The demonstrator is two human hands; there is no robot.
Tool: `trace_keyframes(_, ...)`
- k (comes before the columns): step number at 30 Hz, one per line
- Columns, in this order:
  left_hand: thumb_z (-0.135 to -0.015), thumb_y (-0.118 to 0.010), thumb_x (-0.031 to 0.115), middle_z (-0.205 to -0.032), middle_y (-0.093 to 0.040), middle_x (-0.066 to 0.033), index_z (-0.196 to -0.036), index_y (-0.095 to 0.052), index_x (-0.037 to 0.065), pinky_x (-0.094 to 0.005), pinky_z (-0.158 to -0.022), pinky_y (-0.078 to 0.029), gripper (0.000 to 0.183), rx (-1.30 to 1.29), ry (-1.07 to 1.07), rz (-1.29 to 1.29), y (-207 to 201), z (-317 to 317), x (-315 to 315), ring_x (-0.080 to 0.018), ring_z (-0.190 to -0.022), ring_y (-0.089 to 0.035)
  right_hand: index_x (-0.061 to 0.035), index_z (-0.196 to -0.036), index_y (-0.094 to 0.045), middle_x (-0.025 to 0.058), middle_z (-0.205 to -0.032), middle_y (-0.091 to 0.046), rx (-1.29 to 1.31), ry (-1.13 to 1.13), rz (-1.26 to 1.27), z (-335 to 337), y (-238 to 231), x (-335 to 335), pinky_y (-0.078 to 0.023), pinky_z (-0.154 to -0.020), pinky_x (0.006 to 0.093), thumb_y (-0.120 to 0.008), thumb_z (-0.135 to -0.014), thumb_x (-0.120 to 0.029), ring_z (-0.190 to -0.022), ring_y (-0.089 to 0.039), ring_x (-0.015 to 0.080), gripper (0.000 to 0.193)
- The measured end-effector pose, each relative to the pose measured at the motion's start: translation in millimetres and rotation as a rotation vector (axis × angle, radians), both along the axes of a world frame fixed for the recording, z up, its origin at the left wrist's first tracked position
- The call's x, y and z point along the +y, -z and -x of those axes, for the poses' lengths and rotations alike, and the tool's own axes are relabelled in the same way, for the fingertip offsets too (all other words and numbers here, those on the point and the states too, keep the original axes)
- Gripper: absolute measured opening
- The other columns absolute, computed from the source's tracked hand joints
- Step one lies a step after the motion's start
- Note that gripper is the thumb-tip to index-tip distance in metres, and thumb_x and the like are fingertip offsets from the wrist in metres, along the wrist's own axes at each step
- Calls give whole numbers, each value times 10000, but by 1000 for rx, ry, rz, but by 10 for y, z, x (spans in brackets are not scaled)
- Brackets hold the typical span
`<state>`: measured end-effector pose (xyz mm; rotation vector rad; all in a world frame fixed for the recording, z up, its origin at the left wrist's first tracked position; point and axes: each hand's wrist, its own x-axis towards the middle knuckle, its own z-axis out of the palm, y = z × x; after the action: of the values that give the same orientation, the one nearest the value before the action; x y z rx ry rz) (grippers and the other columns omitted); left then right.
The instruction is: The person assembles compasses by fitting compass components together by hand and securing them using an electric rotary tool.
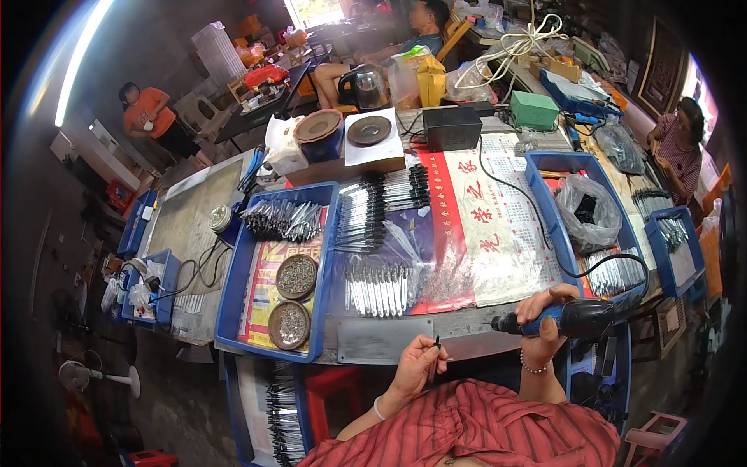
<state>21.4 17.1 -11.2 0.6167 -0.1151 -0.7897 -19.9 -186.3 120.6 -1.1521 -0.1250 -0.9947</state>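
My right hand (538, 346) is wrapped around a blue and black electric screwdriver (587, 317), whose black nose points left over the table's front edge. A black cable runs from the tool's rear. My left hand (411, 372) pinches a slim, dark piece (437, 342) upright between thumb and fingers; most of it is hidden. The two hands are apart. Just beyond the left one lies a flat grey metal plate (381, 340). Behind that plate sits a row of slim silver pieces (379, 289). Farther back are stacked silver pieces with black ends (362, 214).
A blue tray (226, 311) at left holds silver-and-black pieces and two round dishes (289, 324) of tiny parts. Another blue tray (537, 187) stands at right with a plastic bag (589, 210). A black box (453, 128) sits at the back. Several people are farther off.
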Motion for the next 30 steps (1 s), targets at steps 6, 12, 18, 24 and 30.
trace_keyframes(6, -921, -523, 86, -868, -617, -127, -983, -479, 28, -252, -596, -498, 96, -7, -5, -12, 18, 0, 8, -164, -661, -603, -23, -1089, -363, 73, -687, -500, -4, 5, 2, -17, -10, 5, -469, -600, 311, -663, -796, -259, -588, -522, 170, 481)
trace_keyframes(12, -921, -525, 90, -868, -615, -128, -981, -477, 25, -252, -605, -497, 100, -7, 4, -13, -12, -4, -3, -161, -662, -599, -25, -1088, -367, 73, -687, -497, -7, 16, 11, -20, 3, -17, -475, -588, 309, -673, -791, -260, -571, -518, 171, 487)
trace_keyframes(18, -924, -512, 81, -864, -610, -132, -983, -472, 25, -248, -605, -497, 91, -2, -1, -19, -28, -8, -1, -166, -661, -595, -26, -1088, -368, 72, -687, -497, -5, 11, -8, -19, -4, -10, -478, -584, 311, -678, -788, -257, -564, -518, 172, 489)
trace_keyframes(24, -924, -506, 72, -863, -610, -135, -982, -470, 28, -252, -604, -500, 80, 2, -3, -16, -13, -3, -1, -170, -658, -596, -25, -1089, -368, 74, -686, -498, -7, 10, -8, -19, 10, -5, -478, -583, 312, -678, -786, -253, -568, -521, 173, 490)
trace_keyframes(30, -925, -507, 75, -857, -613, -133, -984, -471, 32, -252, -601, -500, 81, 7, 0, -22, -15, -5, 2, -171, -656, -597, -24, -1092, -367, 76, -685, -499, -11, 4, -12, -18, 20, -6, -478, -581, 312, -679, -784, -257, -569, -520, 174, 497)
